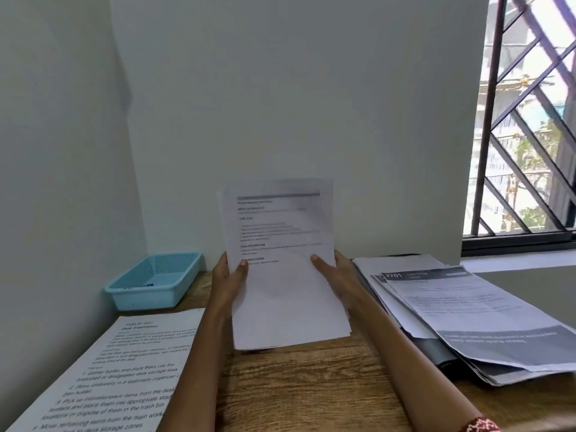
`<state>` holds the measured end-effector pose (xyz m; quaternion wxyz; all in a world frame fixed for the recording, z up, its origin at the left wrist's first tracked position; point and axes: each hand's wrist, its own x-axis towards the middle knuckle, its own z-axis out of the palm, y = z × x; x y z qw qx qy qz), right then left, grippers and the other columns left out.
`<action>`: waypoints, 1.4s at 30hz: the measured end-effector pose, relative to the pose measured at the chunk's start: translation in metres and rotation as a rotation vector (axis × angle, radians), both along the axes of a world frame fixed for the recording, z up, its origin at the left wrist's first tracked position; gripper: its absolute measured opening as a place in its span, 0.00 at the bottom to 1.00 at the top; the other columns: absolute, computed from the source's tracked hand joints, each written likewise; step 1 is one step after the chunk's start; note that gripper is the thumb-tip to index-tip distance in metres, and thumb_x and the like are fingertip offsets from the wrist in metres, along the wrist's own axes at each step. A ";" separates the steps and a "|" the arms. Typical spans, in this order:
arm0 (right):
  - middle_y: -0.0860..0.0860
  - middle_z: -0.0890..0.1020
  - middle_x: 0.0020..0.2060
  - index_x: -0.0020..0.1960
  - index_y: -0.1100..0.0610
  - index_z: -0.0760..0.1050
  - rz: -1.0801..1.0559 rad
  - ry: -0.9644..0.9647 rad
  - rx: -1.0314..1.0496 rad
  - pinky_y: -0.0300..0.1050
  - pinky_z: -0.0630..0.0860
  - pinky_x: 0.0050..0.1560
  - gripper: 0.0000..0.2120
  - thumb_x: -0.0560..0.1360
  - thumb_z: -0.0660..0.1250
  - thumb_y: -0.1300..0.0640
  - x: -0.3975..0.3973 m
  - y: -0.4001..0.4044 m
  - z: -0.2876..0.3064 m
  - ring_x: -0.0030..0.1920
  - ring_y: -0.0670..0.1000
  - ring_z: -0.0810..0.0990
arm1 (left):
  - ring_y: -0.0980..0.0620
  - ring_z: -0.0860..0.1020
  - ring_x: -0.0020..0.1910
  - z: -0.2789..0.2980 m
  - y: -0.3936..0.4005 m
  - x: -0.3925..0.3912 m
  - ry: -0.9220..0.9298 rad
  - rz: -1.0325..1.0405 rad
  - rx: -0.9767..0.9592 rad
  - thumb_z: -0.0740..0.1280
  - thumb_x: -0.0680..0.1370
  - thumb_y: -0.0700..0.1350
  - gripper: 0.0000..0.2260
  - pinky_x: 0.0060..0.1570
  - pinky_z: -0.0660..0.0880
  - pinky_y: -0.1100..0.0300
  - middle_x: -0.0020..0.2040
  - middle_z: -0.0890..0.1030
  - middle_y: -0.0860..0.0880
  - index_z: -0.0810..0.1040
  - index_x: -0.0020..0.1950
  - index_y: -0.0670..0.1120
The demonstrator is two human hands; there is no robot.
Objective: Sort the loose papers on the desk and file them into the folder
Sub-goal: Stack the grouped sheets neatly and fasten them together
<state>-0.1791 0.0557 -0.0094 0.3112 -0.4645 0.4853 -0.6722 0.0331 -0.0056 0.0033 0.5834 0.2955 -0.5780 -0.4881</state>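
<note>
A small stack of printed papers (280, 275) stands nearly upright above the wooden desk (299, 385), its lower edge close to the desk top. My left hand (229, 282) grips the stack's left edge, thumb on the front. My right hand (338, 275) grips the right edge the same way. On the right a loose pile of printed sheets (461, 310) lies on a dark folder (436, 353), which shows only at its near edge. A single printed sheet (124, 375) lies flat at the left front.
A light blue plastic basket (156, 283) sits at the back left corner against the wall. The wall rises directly behind the desk. A barred window (530, 126) with a sill is at the right.
</note>
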 end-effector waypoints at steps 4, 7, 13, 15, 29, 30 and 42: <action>0.50 0.85 0.49 0.58 0.56 0.78 0.051 0.014 -0.086 0.44 0.81 0.46 0.11 0.75 0.68 0.60 0.002 0.004 0.006 0.49 0.52 0.84 | 0.53 0.78 0.51 0.003 0.013 0.003 0.064 0.000 -0.010 0.69 0.74 0.40 0.15 0.48 0.75 0.60 0.54 0.79 0.49 0.74 0.60 0.46; 0.48 0.85 0.45 0.51 0.54 0.79 0.032 0.101 -0.113 0.44 0.81 0.44 0.07 0.75 0.69 0.62 0.011 0.014 0.025 0.47 0.53 0.84 | 0.50 0.78 0.52 0.019 0.022 0.009 0.068 0.008 -0.034 0.69 0.75 0.40 0.16 0.51 0.74 0.59 0.54 0.80 0.48 0.74 0.62 0.44; 0.48 0.84 0.40 0.46 0.54 0.78 0.033 0.073 -0.173 0.38 0.79 0.37 0.05 0.71 0.73 0.59 0.031 0.035 0.063 0.37 0.44 0.83 | 0.53 0.80 0.43 0.058 0.043 0.023 0.049 0.008 -0.083 0.69 0.75 0.44 0.11 0.38 0.77 0.65 0.48 0.81 0.48 0.76 0.56 0.46; 0.51 0.84 0.43 0.48 0.55 0.79 0.030 0.051 -0.181 0.42 0.81 0.40 0.08 0.70 0.74 0.59 0.034 0.040 0.064 0.40 0.48 0.84 | 0.55 0.79 0.40 0.065 0.050 0.025 0.041 -0.006 -0.086 0.69 0.75 0.45 0.07 0.32 0.75 0.69 0.44 0.81 0.50 0.77 0.52 0.48; 0.56 0.83 0.49 0.52 0.55 0.79 -0.120 0.040 -0.019 0.51 0.81 0.49 0.16 0.67 0.77 0.53 0.042 0.054 0.028 0.47 0.55 0.82 | 0.47 0.80 0.48 0.030 0.085 0.026 0.006 -0.062 0.032 0.71 0.73 0.46 0.13 0.46 0.77 0.57 0.51 0.81 0.45 0.76 0.57 0.47; 0.57 0.83 0.49 0.53 0.56 0.79 -0.106 0.031 -0.022 0.50 0.81 0.48 0.17 0.67 0.77 0.54 0.042 0.056 0.032 0.47 0.56 0.82 | 0.47 0.80 0.46 0.034 0.085 0.028 0.014 -0.058 0.036 0.71 0.73 0.46 0.14 0.44 0.77 0.57 0.50 0.81 0.44 0.76 0.58 0.46; 0.55 0.83 0.52 0.58 0.57 0.77 -0.148 0.154 -0.050 0.52 0.80 0.53 0.14 0.78 0.65 0.50 0.050 0.061 0.020 0.50 0.53 0.82 | 0.48 0.77 0.51 0.016 0.086 0.034 -0.125 -0.190 0.143 0.60 0.81 0.47 0.12 0.55 0.72 0.56 0.55 0.77 0.45 0.70 0.63 0.46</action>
